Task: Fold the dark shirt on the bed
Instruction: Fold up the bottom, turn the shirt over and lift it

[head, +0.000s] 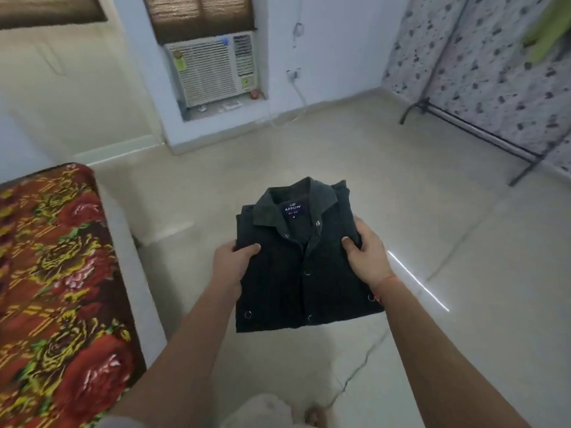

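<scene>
The dark shirt (pixel 296 267) is folded into a compact rectangle, collar up and away from me, label showing. It hangs in the air over the floor, to the right of the bed (pixel 52 288). My left hand (pixel 233 262) grips its left edge with the thumb on top. On the other side, my right hand (pixel 366 254) grips the right edge, thumb pressed onto the front. Both sets of fingers are hidden beneath the cloth.
The bed with its red floral cover fills the lower left. A window air conditioner (pixel 213 72) sits in the far wall. A dark metal rack frame (pixel 482 134) with a patterned cover stands at the right. Pale tiled floor (pixel 432 242) lies below, my foot (pixel 315 415) at the bottom.
</scene>
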